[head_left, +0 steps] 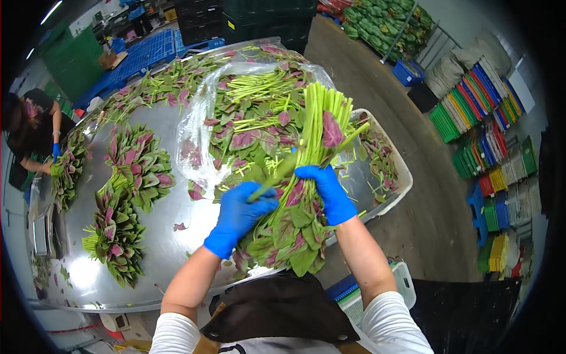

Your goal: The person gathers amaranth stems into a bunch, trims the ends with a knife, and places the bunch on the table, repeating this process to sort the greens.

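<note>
Both of my hands wear blue gloves. My right hand [325, 192] is wrapped round a thick bunch of red-and-green amaranth [318, 127], its pale green stems pointing up and away and its leaves hanging down toward me. Just left of the bunch, my left hand [240, 213] is closed and slightly blurred by motion. From its fingers a smeared green amaranth stem [274, 177] slants up to the right, close to the held stems. Beyond my hands, loose amaranth [247, 112] lies in an open clear plastic bag [197, 141] on the metal table [177, 233].
Gathered amaranth bunches [138, 165] lie at left on the table. A co-worker [38, 127] handles another bunch at the far left. A pale-rimmed tray [404, 171] with leaf scraps stands at right. Stacked coloured crates [480, 94] line the right side.
</note>
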Tool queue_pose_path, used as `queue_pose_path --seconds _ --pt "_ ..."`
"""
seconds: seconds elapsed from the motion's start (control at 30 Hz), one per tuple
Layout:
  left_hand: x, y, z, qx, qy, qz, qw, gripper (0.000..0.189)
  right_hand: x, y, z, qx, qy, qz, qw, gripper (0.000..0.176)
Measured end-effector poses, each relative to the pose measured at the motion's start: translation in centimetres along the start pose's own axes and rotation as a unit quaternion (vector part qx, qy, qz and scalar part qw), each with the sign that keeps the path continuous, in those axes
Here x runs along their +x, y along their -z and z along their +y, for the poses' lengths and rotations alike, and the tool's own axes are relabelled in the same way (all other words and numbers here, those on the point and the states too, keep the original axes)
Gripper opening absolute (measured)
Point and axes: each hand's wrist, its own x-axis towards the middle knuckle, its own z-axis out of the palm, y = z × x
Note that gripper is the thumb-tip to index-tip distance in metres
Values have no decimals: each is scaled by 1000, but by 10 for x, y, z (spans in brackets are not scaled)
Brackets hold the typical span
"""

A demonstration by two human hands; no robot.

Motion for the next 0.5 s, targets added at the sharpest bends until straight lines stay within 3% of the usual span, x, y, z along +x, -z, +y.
queue_pose_path --seconds 0.03,0.1,0.13,0.23,0.33,0.37,0.47,0.5 --pt "0 -5 -6 88 29 -29 995 19 1 -4 3 -20 1 -19 1000 41" --pt "2 -2 -18 108 -34 -51 992 19 1 -8 7 -58 4 -50 997 41" --pt "0 3 -19 74 -10 -49 996 18 -1 -9 3 -85 -19 -50 995 42" --pt "-9 23 -22 -49 34 -27 998 16 -8 -22 -2 -52 44 -56 996 43" --pt "-13 64 -27 -105 110 70 986 24 1 -21 8 -65 -11 -42 997 43" --pt "-8 67 -33 -174 -10 93 980 26 4 -22 13 -74 -22 -48 996 43" --pt "10 61 -20 -195 -15 173 965 29 6 -56 26 -91 -20 -100 991 42" --pt "15 58 -31 -227 -41 135 964 29 7 -64 38 -98 -30 -126 987 43"
